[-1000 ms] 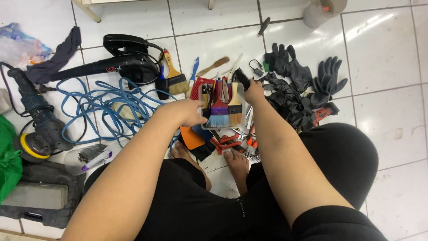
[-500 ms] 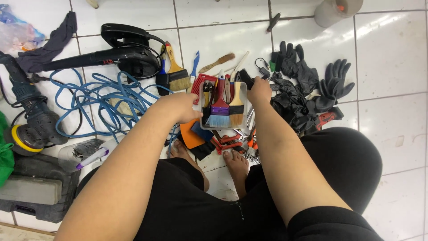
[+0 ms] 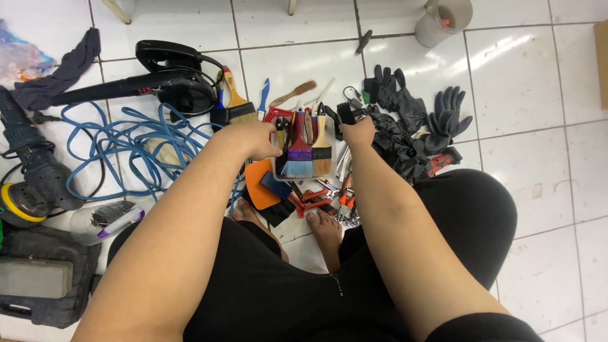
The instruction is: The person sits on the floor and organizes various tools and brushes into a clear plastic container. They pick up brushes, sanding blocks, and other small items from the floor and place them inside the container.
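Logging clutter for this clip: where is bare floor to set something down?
Bare white tile lies right of the black rubber gloves, below the grey cup, and in front of the person's right knee. It is crowded around the clear tray of paintbrushes, the blue coiled hose and the black blower.

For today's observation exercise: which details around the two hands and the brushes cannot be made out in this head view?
- Right hand: its grasp is hidden by its own knuckles.
- Tray under the brushes: covered by them and the left hand.
- Grey cup: cut by the top edge.
- Sander: cut by the left edge.
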